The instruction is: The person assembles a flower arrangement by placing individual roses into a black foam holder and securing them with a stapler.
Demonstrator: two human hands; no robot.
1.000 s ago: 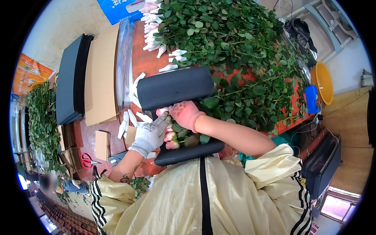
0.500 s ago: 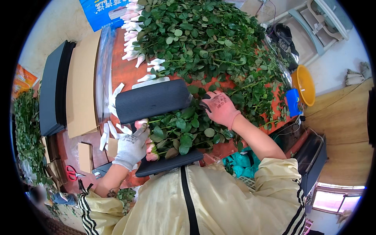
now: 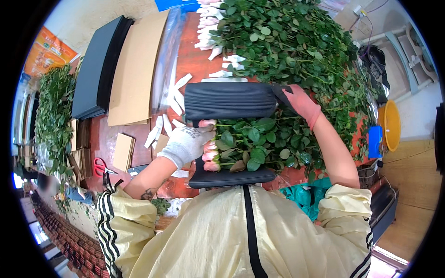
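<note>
1. The left hand (image 3: 187, 143), gloved white, presses on the pink rose heads (image 3: 209, 155).
2. The right hand (image 3: 301, 102) grips the black corrugated sheet's (image 3: 229, 99) far right corner.
3. The bunch's stems run rightward between the hands, the left nearer.

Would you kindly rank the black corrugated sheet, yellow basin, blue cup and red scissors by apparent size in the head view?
1. Black corrugated sheet
2. Yellow basin
3. Blue cup, red scissors: alike; fisheye distortion makes ranking unsure.

Single head-worn fisheye view, looking steeply down from above the person's chest, close over the bench (image 3: 187, 60), facing away from the body, forearms entering from the lower edge, straight edges bending toward the dark round rim
</note>
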